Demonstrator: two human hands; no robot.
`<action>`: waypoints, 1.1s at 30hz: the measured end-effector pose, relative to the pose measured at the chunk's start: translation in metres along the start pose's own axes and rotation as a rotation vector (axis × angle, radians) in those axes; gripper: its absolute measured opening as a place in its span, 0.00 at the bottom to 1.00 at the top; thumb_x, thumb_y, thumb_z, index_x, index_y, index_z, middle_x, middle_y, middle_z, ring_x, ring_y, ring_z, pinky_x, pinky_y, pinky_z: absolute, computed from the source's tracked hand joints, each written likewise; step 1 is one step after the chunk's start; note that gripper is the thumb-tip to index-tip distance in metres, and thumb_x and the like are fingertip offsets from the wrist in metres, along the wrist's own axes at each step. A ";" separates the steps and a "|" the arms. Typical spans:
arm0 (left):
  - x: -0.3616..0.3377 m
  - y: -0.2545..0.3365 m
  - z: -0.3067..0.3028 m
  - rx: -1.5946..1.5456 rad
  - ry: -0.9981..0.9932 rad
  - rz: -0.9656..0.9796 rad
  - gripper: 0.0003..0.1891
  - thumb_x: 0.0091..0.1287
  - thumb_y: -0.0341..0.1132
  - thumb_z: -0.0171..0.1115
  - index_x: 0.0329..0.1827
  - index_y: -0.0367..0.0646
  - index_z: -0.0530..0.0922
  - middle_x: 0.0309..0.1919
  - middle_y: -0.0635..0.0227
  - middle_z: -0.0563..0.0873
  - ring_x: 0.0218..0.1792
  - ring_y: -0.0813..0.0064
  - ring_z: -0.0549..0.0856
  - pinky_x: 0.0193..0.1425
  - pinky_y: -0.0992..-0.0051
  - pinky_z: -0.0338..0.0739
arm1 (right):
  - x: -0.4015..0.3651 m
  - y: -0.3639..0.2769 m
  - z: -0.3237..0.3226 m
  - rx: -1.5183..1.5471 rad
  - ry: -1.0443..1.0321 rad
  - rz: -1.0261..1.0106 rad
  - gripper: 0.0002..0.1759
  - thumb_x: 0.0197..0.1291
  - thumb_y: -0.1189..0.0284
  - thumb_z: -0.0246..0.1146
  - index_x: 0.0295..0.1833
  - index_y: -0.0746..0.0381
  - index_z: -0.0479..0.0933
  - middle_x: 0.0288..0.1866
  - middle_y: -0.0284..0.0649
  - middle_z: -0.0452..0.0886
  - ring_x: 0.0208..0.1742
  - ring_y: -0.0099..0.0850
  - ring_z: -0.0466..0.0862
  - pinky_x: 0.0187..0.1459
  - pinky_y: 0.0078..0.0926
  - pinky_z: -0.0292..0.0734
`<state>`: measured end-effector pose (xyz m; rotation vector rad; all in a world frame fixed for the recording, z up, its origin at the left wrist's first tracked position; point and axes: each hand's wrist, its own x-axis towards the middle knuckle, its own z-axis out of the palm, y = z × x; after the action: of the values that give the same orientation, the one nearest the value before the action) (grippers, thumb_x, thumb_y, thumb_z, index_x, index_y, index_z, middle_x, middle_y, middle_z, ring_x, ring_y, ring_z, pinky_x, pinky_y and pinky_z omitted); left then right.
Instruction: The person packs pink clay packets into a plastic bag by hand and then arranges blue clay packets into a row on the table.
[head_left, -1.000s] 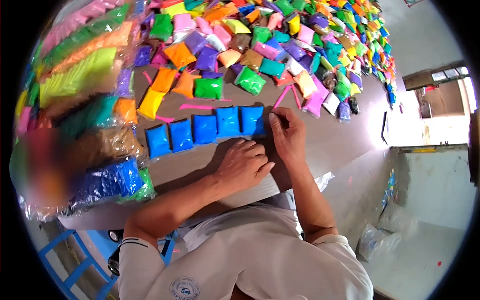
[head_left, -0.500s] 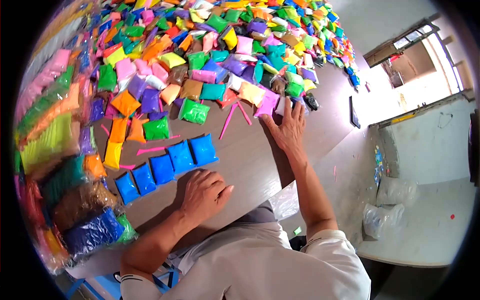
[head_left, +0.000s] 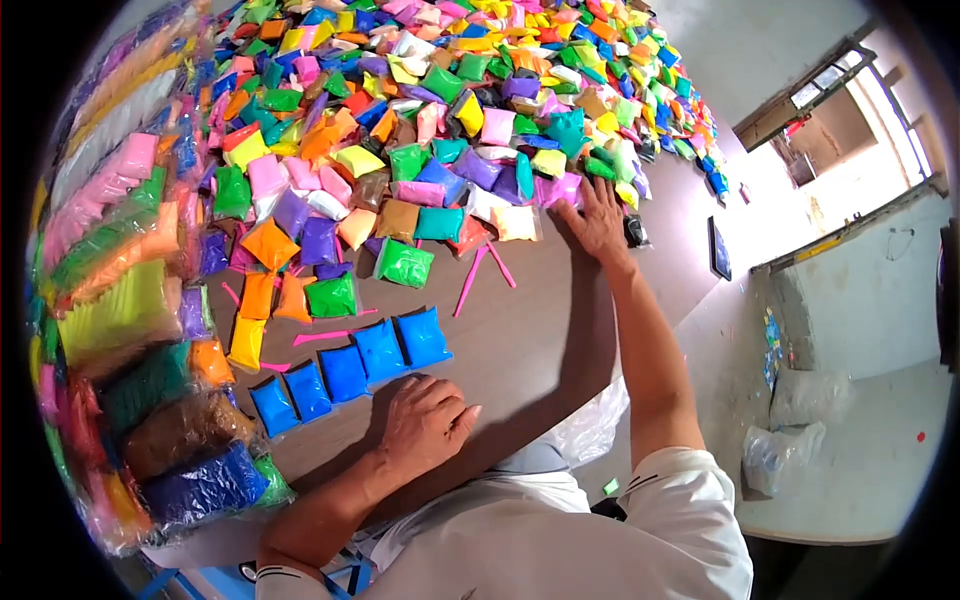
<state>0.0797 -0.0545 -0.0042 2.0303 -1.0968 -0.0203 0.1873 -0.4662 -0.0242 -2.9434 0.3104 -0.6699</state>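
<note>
My right hand [head_left: 598, 222] reaches forward to the near edge of a large pile of small coloured packets [head_left: 497, 127]. Its fingers are stretched out against the packets, and a magenta packet [head_left: 556, 189] lies by its thumb. My left hand [head_left: 430, 412] rests on the table with its fingers curled in and thumb apart; no item shows in it. Just beyond that hand, several blue packets [head_left: 378, 350] lie side by side in a slanting row. A black packet [head_left: 636, 231] is to the right of my right hand.
Stacks of larger clear bags with coloured packets [head_left: 115, 320] line the left side. Pink plastic sticks [head_left: 467, 285] lie on the brown table [head_left: 520, 330]. A dark phone-like slab [head_left: 719, 248] is near the right edge. Clear plastic bags [head_left: 775, 460] lie farther right.
My right hand has pushed forward against the pile, and packets around its fingers have shifted away from me. My left hand stays curled near the blue row. The view has shifted slightly.
</note>
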 end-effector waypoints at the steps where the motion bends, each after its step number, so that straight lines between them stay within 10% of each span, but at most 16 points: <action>1: 0.000 0.001 -0.001 -0.001 -0.004 -0.003 0.11 0.64 0.38 0.67 0.26 0.42 0.81 0.33 0.70 0.82 0.37 0.64 0.80 0.47 0.63 0.74 | 0.010 0.009 -0.001 0.019 -0.056 0.013 0.44 0.65 0.37 0.54 0.75 0.58 0.66 0.79 0.56 0.59 0.80 0.56 0.57 0.74 0.55 0.57; 6: -0.003 -0.001 0.001 -0.015 0.000 -0.009 0.11 0.64 0.38 0.67 0.27 0.42 0.82 0.33 0.69 0.83 0.38 0.63 0.81 0.48 0.62 0.74 | 0.051 0.019 -0.038 -0.059 -0.515 -0.117 0.30 0.65 0.44 0.57 0.57 0.58 0.80 0.68 0.54 0.75 0.70 0.52 0.73 0.63 0.49 0.72; 9: -0.004 -0.002 0.002 -0.034 0.011 -0.019 0.10 0.63 0.37 0.68 0.26 0.42 0.83 0.33 0.68 0.83 0.39 0.63 0.82 0.49 0.62 0.75 | 0.054 -0.025 -0.064 -0.253 -0.495 0.235 0.18 0.63 0.57 0.59 0.45 0.61 0.83 0.48 0.51 0.85 0.52 0.50 0.84 0.51 0.48 0.78; 12: -0.004 -0.002 0.001 -0.048 0.024 -0.023 0.10 0.63 0.37 0.68 0.26 0.42 0.82 0.33 0.68 0.83 0.38 0.63 0.82 0.48 0.62 0.75 | 0.050 -0.063 -0.071 -0.124 -0.067 0.127 0.12 0.61 0.67 0.60 0.43 0.62 0.84 0.36 0.50 0.86 0.41 0.50 0.86 0.46 0.49 0.80; 18: -0.002 -0.006 0.003 -0.038 0.024 0.019 0.10 0.62 0.37 0.69 0.26 0.43 0.79 0.33 0.68 0.83 0.36 0.64 0.82 0.45 0.64 0.76 | 0.105 -0.117 -0.020 0.301 0.241 -0.253 0.21 0.63 0.64 0.65 0.59 0.64 0.78 0.55 0.52 0.83 0.55 0.52 0.83 0.54 0.44 0.78; 27: -0.004 -0.008 0.004 -0.024 -0.007 -0.009 0.12 0.62 0.40 0.69 0.27 0.47 0.74 0.31 0.69 0.79 0.35 0.65 0.80 0.40 0.64 0.74 | 0.174 -0.256 0.018 0.487 0.084 -0.531 0.23 0.67 0.60 0.63 0.62 0.62 0.76 0.66 0.49 0.76 0.59 0.49 0.81 0.56 0.40 0.78; 33: -0.007 -0.011 0.006 -0.021 -0.003 -0.018 0.12 0.65 0.42 0.66 0.29 0.47 0.76 0.32 0.69 0.79 0.37 0.66 0.79 0.43 0.64 0.73 | 0.199 -0.246 0.061 0.317 -0.060 -0.742 0.27 0.54 0.76 0.62 0.63 0.62 0.77 0.67 0.46 0.77 0.66 0.45 0.77 0.64 0.36 0.75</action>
<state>0.0805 -0.0506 -0.0176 2.0216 -1.0762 -0.0436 0.4319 -0.2666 0.0407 -2.7016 -0.8505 -0.6119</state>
